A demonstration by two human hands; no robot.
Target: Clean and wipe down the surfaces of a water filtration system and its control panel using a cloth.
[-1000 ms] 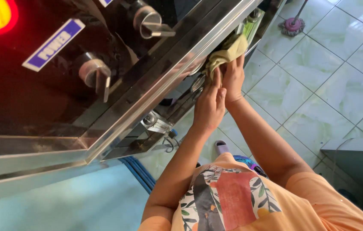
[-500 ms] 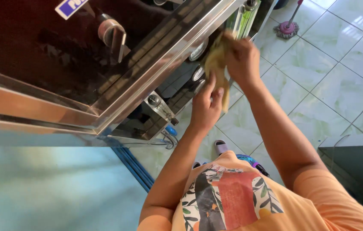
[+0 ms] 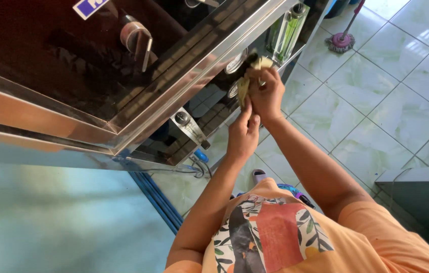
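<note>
My right hand is closed on a crumpled yellow-green cloth and presses it against the dark front of a tall machine, beside a round gauge. My left hand sits just below the right one, fingers together, its fingertips touching the cloth's hanging end. A second round gauge is half hidden behind my hands. I look down past my orange shirt with a printed patch.
The machine has a shiny steel edge, a dark glass panel with a metal tap, and a clear tube at its side. Blue hoses run along the tiled floor. A mop stands at the far right.
Both hands and the cloth shifted slightly along the machine front; the view tilted, so the red lamp left the frame and the clear tube came into view.
</note>
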